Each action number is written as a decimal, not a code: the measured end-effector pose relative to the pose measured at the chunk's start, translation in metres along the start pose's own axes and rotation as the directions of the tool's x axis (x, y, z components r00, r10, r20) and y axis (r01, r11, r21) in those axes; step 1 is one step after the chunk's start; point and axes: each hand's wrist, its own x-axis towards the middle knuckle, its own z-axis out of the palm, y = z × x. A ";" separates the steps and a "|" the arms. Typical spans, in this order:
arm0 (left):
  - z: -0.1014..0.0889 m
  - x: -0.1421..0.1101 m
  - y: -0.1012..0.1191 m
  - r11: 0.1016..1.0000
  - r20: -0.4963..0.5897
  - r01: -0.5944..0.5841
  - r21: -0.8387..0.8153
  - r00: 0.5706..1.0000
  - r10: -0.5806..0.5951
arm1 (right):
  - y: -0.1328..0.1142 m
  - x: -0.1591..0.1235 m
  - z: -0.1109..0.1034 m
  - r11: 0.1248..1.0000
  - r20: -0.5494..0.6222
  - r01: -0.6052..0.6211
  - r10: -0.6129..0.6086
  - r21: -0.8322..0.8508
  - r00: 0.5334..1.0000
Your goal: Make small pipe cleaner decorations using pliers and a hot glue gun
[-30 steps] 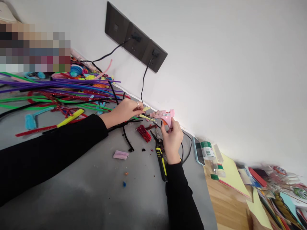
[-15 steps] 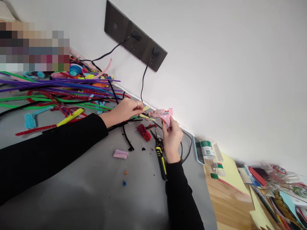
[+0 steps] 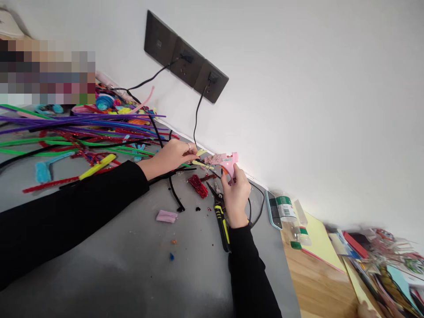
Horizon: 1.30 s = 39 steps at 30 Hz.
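My right hand point(image 3: 236, 194) is wrapped round the handle of a pink glue gun point(image 3: 219, 159), whose nozzle points left. At that nozzle, my left hand point(image 3: 177, 155) is pinched closed; the small thing between its fingertips is too hidden to name. Yellow pipe cleaner pieces point(image 3: 202, 164) lie just under the nozzle. Below the hands are a red glittery bundle point(image 3: 198, 186), a bent black pipe cleaner point(image 3: 174, 194) and a lilac piece point(image 3: 167, 216). Pliers with black and yellow handles point(image 3: 221, 227) rest beside my right wrist.
Many coloured pipe cleaners point(image 3: 82, 121) spread over the left of the grey mat point(image 3: 132, 274). A cord runs up to the wall sockets point(image 3: 185, 57). At right are a phone point(image 3: 274, 210), a plastic bottle point(image 3: 286, 208), yellow paper point(image 3: 323, 238) and another hand point(image 3: 366, 310) at the edge.
The glue gun has tilted slightly, its nozzle staying by my left fingertips. Both hands keep their hold. Another hand has come into view at the lower right edge.
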 end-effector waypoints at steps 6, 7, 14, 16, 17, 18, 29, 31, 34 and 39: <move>0.000 0.000 0.000 1.000 -0.004 -0.010 0.004 1.000 0.010 | 0.001 0.000 0.001 0.999 0.011 0.010 -0.009 -0.034 1.000; 0.000 0.000 0.000 1.000 -0.005 -0.011 0.002 1.000 0.011 | 0.001 0.000 0.001 0.999 0.014 0.009 -0.009 -0.032 1.000; 0.001 -0.001 0.003 1.000 0.003 -0.014 -0.015 1.000 0.014 | 0.001 0.000 0.002 0.999 -0.013 0.027 -0.027 0.021 1.000; 0.001 -0.001 0.003 1.000 0.004 -0.010 -0.012 1.000 0.010 | 0.001 -0.001 0.002 0.999 -0.010 0.033 -0.032 0.037 0.999; 0.001 -0.001 0.003 1.000 0.005 -0.007 -0.008 1.000 0.007 | 0.001 -0.001 0.002 0.999 -0.004 0.030 -0.030 0.040 1.000; 0.000 -0.001 0.002 1.000 0.007 -0.004 -0.004 1.000 0.004 | 0.002 -0.001 0.002 0.999 0.002 0.026 -0.026 0.043 1.000; -0.001 0.001 0.002 1.000 -0.013 -0.004 0.015 1.000 0.005 | 0.007 -0.001 0.002 0.995 -0.026 0.075 -0.074 0.068 0.997; -0.002 0.001 0.001 1.000 -0.012 -0.002 0.018 1.000 0.002 | 0.009 -0.001 0.002 0.995 -0.023 0.075 -0.074 0.065 0.997; -0.002 0.001 0.001 1.000 -0.015 -0.001 0.018 1.000 0.001 | 0.012 -0.001 0.002 0.996 -0.027 0.069 -0.068 0.056 0.997; -0.003 0.001 0.001 1.000 -0.019 0.010 0.020 1.000 -0.010 | 0.011 -0.001 0.000 0.998 -0.033 0.051 -0.050 0.033 0.998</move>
